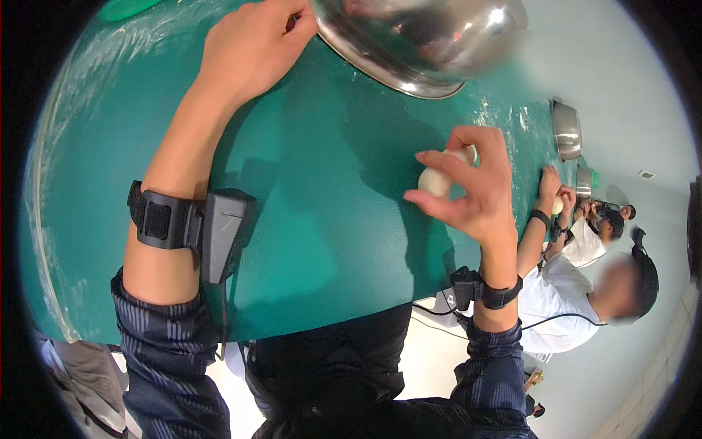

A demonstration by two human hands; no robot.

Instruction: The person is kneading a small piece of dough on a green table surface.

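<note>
My left hand (256, 47) is closed at the rim of a shiny metal bowl (409, 44) at the far edge of the view; its fingertips are partly hidden. The bowl's rim slants over the green table, and its far side is cut off. To the right, my right hand (479, 183) grips a smooth, round white dough ball (434, 183) between thumb and fingers. A second whitish piece (468, 154) shows among the curled fingers, its shape mostly covered. Both the ball and the hand are over the table, and I cannot tell whether they touch it.
The green table (314, 256) has whitish smears toward its edges. A green object (128, 7) lies at the far left. On the right, a co-worker in white (563, 300) handles a pale ball (558, 205); metal bowls (567, 130) stand beyond. Cables hang from my wrist devices.
</note>
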